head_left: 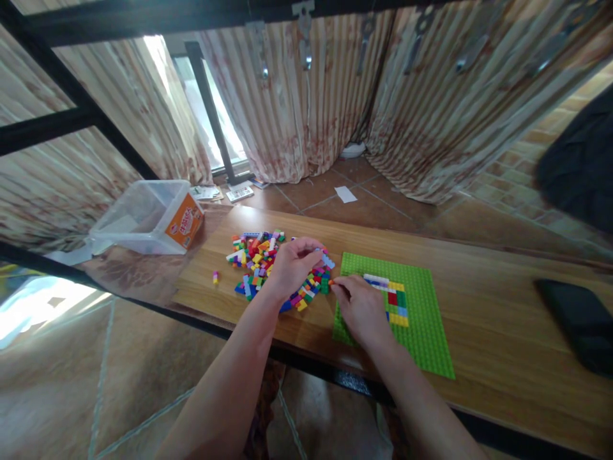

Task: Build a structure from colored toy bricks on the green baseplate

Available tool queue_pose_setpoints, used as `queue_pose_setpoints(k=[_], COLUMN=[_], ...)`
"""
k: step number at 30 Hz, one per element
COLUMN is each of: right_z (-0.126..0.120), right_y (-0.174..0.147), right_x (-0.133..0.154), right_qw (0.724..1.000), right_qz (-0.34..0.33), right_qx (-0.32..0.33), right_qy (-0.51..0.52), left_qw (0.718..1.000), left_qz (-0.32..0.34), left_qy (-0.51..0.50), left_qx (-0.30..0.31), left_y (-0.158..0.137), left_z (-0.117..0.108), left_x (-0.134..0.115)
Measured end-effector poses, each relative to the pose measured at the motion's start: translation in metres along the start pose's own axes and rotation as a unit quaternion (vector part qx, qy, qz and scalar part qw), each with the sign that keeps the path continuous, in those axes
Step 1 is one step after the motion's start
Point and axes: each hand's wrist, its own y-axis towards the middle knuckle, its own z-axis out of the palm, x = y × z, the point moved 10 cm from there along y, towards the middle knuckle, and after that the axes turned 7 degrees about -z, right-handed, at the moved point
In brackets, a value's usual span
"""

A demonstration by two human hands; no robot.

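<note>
My left hand is over the right part of a pile of mixed toy building bricks. Its thumb and fingers are pinched together; what is between them, if anything, is too small to make out. Light blue bricks lie just beyond its fingertips. Over the left edge of a green studded baseplate, my right hand pinches a small orange brick between thumb and forefinger. On the baseplate, white, yellow, red, green and blue bricks form a block, partly hidden behind that hand.
A clear plastic box with an orange label stands beyond the table's left end. One small pink and yellow brick piece lies apart from the pile. A dark flat device rests at the right. Black metal bars cross overhead.
</note>
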Motion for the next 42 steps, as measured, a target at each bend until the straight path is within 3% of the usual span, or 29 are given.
queue_pose_setpoints(k=[5, 9, 12, 18, 23, 27, 33, 42], right_z=[-0.001, -0.014, -0.031, -0.057, -0.085, -0.103, -0.103, -0.09], right_y=[-0.002, -0.007, -0.009, -0.01, -0.024, -0.036, -0.041, -0.033], right_x=[-0.005, -0.022, -0.03, -0.037, -0.075, -0.097, -0.104, -0.109], right_qw=[0.991, 0.971, 0.967, 0.977, 0.987, 0.992, 0.995, 0.996], right_qz=[0.04, 0.094, 0.106, 0.074, 0.111, 0.114, 0.087, 0.094], right_qx=[-0.026, -0.091, -0.127, -0.095, -0.068, -0.058, -0.039, -0.007], right_qy=[0.128, 0.199, 0.194, 0.178, 0.095, 0.021, -0.011, 0.0], left_qw=[0.999, 0.999, 0.997, 0.988, 0.98, 0.951, 0.892, 0.867], left_qz=[0.005, -0.004, -0.001, 0.045, 0.078, 0.117, 0.182, 0.203], left_qy=[0.028, 0.026, 0.031, 0.073, 0.16, 0.281, 0.411, 0.449], left_qx=[0.027, 0.044, 0.064, 0.125, 0.088, 0.048, 0.046, 0.069], left_y=[0.0, 0.0, -0.002, -0.01, -0.011, -0.012, -0.02, -0.023], left_z=[0.001, 0.006, 0.017, 0.063, 0.074, 0.075, 0.096, 0.107], left_x=[0.0, 0.003, 0.006, 0.01, 0.015, 0.012, 0.01, 0.017])
